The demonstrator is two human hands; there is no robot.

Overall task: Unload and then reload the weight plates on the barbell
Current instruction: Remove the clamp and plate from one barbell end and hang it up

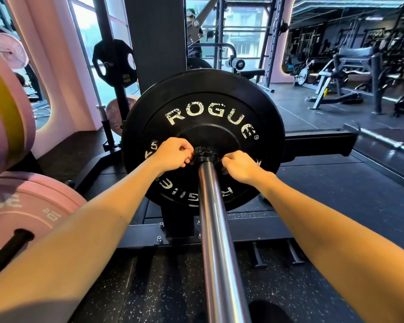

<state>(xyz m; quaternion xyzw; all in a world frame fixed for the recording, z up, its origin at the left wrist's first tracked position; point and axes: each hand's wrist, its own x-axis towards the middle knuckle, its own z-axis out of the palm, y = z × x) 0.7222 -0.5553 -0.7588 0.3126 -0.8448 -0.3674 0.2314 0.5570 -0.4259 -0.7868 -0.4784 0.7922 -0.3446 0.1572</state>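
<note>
A black plate (203, 108) marked ROGUE sits on the barbell sleeve (217, 224), far up the sleeve from the camera end. A black collar (205, 155) rings the sleeve against the plate's hub. The left hand (175, 151) and right hand (239, 166), fingers curled, grip the collar from either side.

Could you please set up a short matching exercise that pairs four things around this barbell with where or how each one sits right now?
Things:
1. black plate
2. collar
3. pink plate
4. left hand

Places or states:
A. lying low at the left edge of the view
B. loaded on the barbell sleeve, white lettering facing the camera
C. fingers curled at the collar's left side
D. clamped round the sleeve, tight against the black plate, between both hands

Pairs: 1-B, 2-D, 3-A, 4-C
</note>
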